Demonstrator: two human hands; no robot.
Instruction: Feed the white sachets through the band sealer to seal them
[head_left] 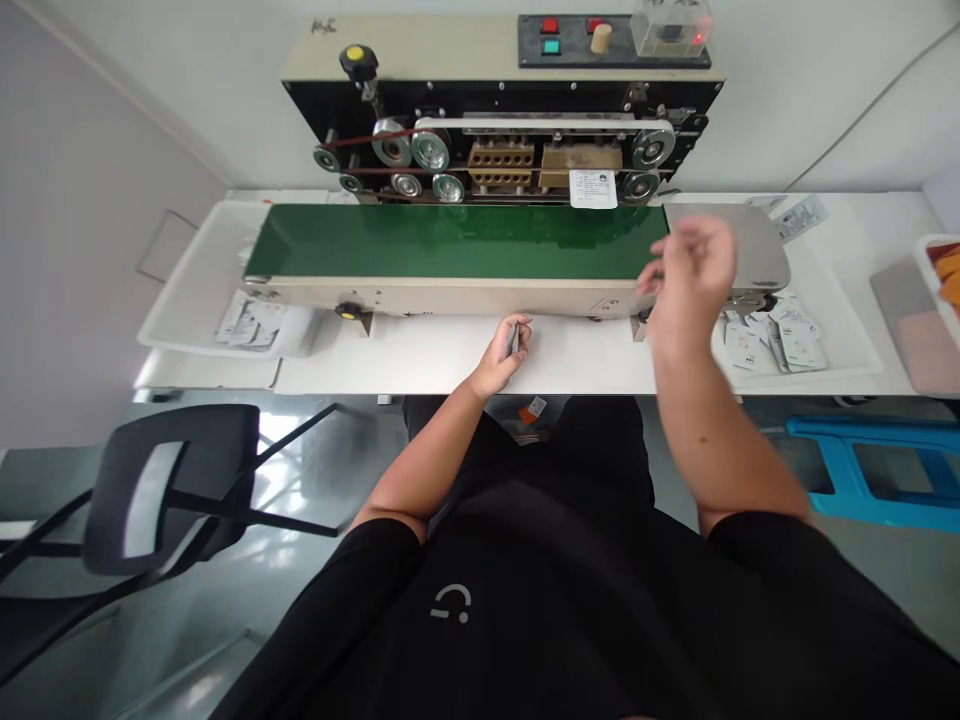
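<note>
I take this for a small packing workshop. On my feed, a continuous band sealer [420,48] stands by a plain white wall [825,100], showing its metal pulleys [430,150], a control panel [576,58] with push buttons and a knob, and a green conveyor belt [450,242] along its front. A printed packet [593,189] sits at the sealing line. I see loose packets [799,340] in white plastic trays [187,275] on the long worktable [585,360], plus a black chair [210,470], a blue plastic stool [885,434] and a shiny grey floor [315,590].

Left hand [508,352] low, fingers [519,320] curled; right hand [691,258] raised, blurred, fingers half-bent
</note>
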